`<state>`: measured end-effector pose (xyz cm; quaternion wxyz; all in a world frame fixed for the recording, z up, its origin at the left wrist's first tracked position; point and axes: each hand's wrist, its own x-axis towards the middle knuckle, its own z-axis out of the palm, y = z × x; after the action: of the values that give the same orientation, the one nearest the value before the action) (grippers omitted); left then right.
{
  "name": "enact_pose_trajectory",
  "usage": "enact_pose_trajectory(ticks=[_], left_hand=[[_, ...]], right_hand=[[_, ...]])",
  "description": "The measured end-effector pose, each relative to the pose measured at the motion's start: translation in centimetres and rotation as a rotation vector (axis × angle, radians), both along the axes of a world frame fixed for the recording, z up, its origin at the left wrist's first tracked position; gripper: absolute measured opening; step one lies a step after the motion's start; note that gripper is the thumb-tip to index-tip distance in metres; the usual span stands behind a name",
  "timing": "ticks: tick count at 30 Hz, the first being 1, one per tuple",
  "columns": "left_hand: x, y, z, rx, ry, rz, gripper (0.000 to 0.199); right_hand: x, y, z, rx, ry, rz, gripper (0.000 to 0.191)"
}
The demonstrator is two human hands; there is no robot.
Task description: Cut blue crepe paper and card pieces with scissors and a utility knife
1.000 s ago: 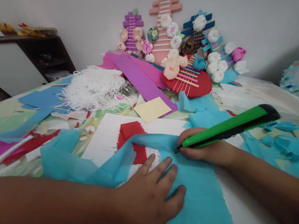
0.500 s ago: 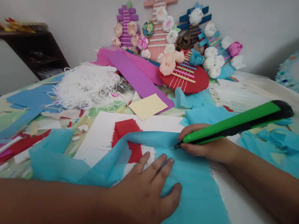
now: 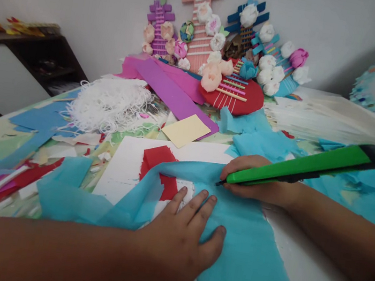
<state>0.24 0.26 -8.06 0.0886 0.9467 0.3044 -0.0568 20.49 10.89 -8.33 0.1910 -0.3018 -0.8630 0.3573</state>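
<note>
My right hand [image 3: 262, 183] grips a green and black box cutter [image 3: 304, 166], its tip touching a sheet of turquoise crepe paper [image 3: 244, 249] near a fold. Fingers spread, my left hand [image 3: 183, 235] lies flat and presses the crepe paper down. A long folded strip of the same paper runs left from the cutter's tip. Beneath it lies a white board [image 3: 123, 163], and a red paper piece [image 3: 158, 159] shows between the board and the strip.
Behind the board are a cream paper card [image 3: 186, 131], a purple strip [image 3: 171, 93] and a heap of white string [image 3: 108, 104]. Several decorated paper instruments with paper flowers lean on the wall, a red one [image 3: 237, 96] nearest. Crumpled turquoise paper [image 3: 360, 191] lies at right, scraps at left.
The box cutter has tilted lower, its back end swinging to the right and down, while its tip has shifted slightly left. My left hand keeps its place on the paper.
</note>
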Motion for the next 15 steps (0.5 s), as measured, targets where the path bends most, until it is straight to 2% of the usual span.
enact_pose_trajectory(ticks=[3, 8, 15], left_hand=[[-0.08, 0.11, -0.23, 0.002, -0.013, -0.023, 0.073], [-0.01, 0.07, -0.32, 0.007, 0.003, -0.012, 0.076], [-0.08, 0.03, -0.24, 0.012, 0.003, -0.023, 0.077]], right_hand=[[0.04, -0.10, 0.03, -0.052, 0.023, -0.037, 0.020], [-0.13, -0.33, 0.19, -0.239, 0.038, -0.202, 0.020], [-0.02, -0.18, 0.18, -0.237, 0.048, -0.182, 0.016]])
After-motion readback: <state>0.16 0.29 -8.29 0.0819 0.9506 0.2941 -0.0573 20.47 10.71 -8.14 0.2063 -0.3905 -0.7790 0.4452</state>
